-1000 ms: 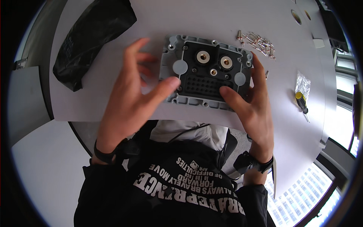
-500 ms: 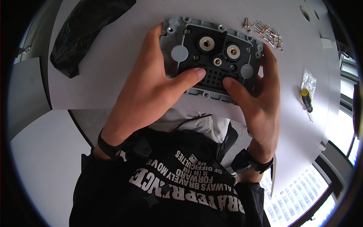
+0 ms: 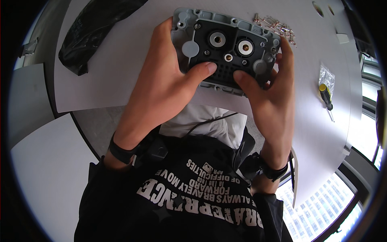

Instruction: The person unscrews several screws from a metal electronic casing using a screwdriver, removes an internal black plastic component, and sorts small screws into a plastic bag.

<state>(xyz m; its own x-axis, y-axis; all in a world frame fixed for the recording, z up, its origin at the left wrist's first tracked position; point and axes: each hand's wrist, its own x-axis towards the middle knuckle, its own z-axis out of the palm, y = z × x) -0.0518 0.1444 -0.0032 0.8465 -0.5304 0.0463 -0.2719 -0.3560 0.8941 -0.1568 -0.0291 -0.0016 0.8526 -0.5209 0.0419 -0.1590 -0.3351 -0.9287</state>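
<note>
Resting between both hands, the grey and black connector housing [image 3: 225, 50] is being held just above the near edge of the white table [image 3: 121, 76], close in front of the person's chest. It is sitting nearer and larger in view than half a second ago, and it is tilting a little more, its right end dropping lower than its left. Two round metal-ringed sockets are facing up in its black centre, with a smaller one beneath them and a grid of small holes below that.

The left hand [image 3: 161, 84] is gripping the housing's left end, fingers curling behind the grey flange and the thumb now pressing onto the black face beside the hole grid; a second ago this hand was spread open over the part with fingers loose. The right hand [image 3: 268, 94] is clasping the right end, its thumb lying on the lower face close to the left thumb, its fingers wrapping up the right edge.

Beyond the housing, a scatter of small metal pins [image 3: 276, 26] is lying on the table, unmoved. To the right, a yellow-handled screwdriver [image 3: 325, 94] is lying just below a small clear bag [image 3: 326, 76]. Far left, a black bag [image 3: 90, 30] is lying crumpled on the table.
</note>
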